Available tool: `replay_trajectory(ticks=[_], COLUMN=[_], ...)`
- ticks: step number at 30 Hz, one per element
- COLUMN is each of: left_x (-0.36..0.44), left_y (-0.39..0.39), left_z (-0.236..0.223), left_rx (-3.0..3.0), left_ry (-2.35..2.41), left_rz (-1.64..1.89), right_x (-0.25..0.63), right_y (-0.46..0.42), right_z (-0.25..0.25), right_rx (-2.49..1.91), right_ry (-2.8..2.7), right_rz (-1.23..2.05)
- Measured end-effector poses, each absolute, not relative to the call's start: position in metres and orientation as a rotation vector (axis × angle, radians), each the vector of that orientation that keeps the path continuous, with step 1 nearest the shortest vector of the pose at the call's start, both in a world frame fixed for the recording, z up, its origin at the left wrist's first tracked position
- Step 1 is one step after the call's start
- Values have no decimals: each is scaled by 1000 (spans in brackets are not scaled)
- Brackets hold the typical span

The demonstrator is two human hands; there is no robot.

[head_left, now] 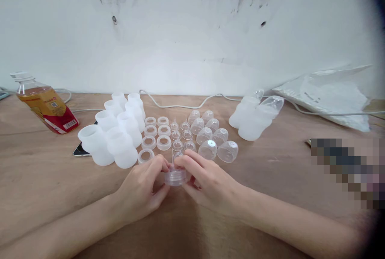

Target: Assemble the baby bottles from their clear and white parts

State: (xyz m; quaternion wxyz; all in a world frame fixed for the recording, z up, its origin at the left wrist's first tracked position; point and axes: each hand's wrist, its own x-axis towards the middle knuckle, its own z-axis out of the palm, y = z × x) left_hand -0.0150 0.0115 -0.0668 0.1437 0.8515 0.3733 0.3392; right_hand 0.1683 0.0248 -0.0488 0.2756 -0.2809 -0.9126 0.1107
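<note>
Both hands meet low in the middle of the wooden table [270, 170]. The left hand [141, 190] and the right hand [207, 182] are close together, and their fingertips pinch a small clear screw ring [175, 177] between them. A clear nipple [176, 155] pokes up from the ring, just above the fingers. The ring sits right over the table, near the front edge of the spread of parts.

Just behind the hands are neat rows of baby bottle parts. On the left stand white bottle bodies [116, 136] with open mouths, packed side by side. One of them partly covers a dark phone [80, 150]. Next come two rows of loose rings [156, 132] lying flat. Then come small clear nipples [182, 134], and after them clear dome caps [212, 136] lying on their sides.

Farther right, two finished bottles [255, 116] lie tipped over, touching each other. A white cable [186, 105] runs along the back of the table by the white wall [192, 30]. At far left a drink bottle [45, 104] with a red label leans over. At far right lies a clear plastic bag [331, 94].
</note>
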Motion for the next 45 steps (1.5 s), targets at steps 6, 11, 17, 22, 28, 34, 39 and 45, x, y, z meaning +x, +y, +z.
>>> replay_trajectory(ticks=[6, 11, 17, 22, 28, 34, 39, 45], left_x=[-15, -12, -9, -7, -6, -10, -7, -3], left_y=[17, 18, 16, 21, 18, 10, 9, 10], left_z=[-65, -66, -60, -51, -46, -52, -55, -55], left_rx=[2425, 2436, 2357, 1997, 1841, 2168, 2300, 2325], left_ry=[1115, 1161, 1223, 1188, 1103, 1072, 1106, 1183], left_rz=[964, 950, 968, 1034, 1042, 1045, 1115, 1125], right_x=[168, 166, 165, 166, 166, 164, 161, 157], right_y=[33, 33, 31, 36, 34, 22, 19, 20], right_z=[-46, -50, -45, -44, -50, -47, -50, -53], right_rx=[-747, -754, -832, -722, -713, -686, -737, -789], right_ry=[-2447, -2432, -2371, -2294, -2245, -2287, -2277, -2312], right_rz=[294, 296, 427, 451, 252, 276, 257, 99])
